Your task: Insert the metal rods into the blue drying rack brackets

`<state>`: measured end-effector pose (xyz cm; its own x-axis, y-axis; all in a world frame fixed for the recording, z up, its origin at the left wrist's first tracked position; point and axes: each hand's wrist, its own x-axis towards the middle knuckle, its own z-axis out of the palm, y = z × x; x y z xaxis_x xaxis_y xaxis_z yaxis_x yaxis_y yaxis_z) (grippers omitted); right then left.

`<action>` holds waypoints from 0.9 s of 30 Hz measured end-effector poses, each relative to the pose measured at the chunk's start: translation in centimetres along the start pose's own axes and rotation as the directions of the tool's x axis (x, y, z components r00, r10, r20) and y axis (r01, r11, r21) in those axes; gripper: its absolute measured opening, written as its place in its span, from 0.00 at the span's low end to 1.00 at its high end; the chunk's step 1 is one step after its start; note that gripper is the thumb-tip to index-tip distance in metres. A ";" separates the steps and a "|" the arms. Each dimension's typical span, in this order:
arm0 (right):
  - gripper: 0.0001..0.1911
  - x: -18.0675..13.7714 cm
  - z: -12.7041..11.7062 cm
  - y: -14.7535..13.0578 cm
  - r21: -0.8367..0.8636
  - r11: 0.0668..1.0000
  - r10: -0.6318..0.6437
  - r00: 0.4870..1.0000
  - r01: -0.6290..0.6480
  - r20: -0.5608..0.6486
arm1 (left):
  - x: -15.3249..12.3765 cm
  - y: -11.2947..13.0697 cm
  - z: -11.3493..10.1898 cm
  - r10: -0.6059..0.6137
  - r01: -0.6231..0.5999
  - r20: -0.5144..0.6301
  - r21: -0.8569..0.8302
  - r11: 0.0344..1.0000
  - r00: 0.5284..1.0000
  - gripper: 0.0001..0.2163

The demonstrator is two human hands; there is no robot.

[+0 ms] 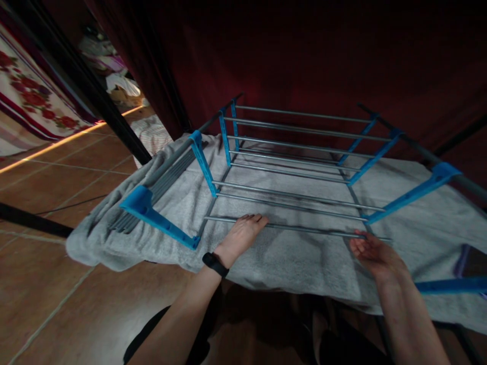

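A folding drying rack (297, 195) with grey metal rods and blue plastic joints stands in front of me. A grey towel (289, 258) is spread across its lower level and hangs over the front and left side. My left hand (240, 235) lies flat on the towel, fingers stretched out and reaching the nearest rod. A black band sits on its wrist. My right hand (375, 252) rests on the towel at the same rod, palm turned up, fingers loosely apart. Neither hand holds anything.
Brown tiled floor (57, 284) lies to the left and below. A dark red curtain (323, 56) hangs behind the rack. A black pole (87, 86) slants at the left, with a flowered cloth (30, 96) and a small cloth pile (122, 83) beyond it.
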<state>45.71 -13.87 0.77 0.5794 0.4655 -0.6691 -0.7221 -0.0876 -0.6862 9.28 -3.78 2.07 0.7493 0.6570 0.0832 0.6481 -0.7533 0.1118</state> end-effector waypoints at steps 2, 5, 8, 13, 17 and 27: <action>0.12 -0.1 0.0 0.0 -0.012 1.000 0.011 1.000 -0.011 0.017 | 0.0 -0.3 -0.2 -0.018 0.018 -0.014 0.011 1.000 1.000 0.17; 0.13 -0.2 -0.1 0.0 -0.027 1.000 0.013 0.999 -0.012 0.045 | -0.2 -0.6 -0.2 -0.027 0.028 -0.044 0.018 0.999 0.999 0.18; 0.13 -0.2 -0.1 0.1 -0.038 0.999 0.015 0.998 -0.013 0.054 | -0.3 -0.9 -0.1 -0.035 0.036 -0.059 0.006 0.999 0.998 0.18; 0.12 0.2 -0.2 0.2 -0.018 1.000 0.004 0.999 -0.003 0.045 | -0.3 -0.9 -0.1 -0.031 0.030 -0.060 -0.018 0.999 0.998 0.19; 0.11 0.7 -0.4 0.2 -0.002 1.000 -0.006 0.999 0.006 0.036 | -0.2 -0.7 -0.2 -0.027 0.025 -0.073 -0.024 0.999 0.997 0.18; 0.12 0.7 -0.4 0.0 -0.019 1.000 0.001 1.000 -0.001 0.002 | 0.0 0.3 -0.3 0.051 -0.051 -0.031 0.023 0.998 0.998 0.12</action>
<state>46.21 -13.90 0.20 0.5775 0.4673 -0.6694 -0.7157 -0.1045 -0.6905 9.43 -3.93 2.42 0.7769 0.6181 0.1198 0.6123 -0.7861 0.0849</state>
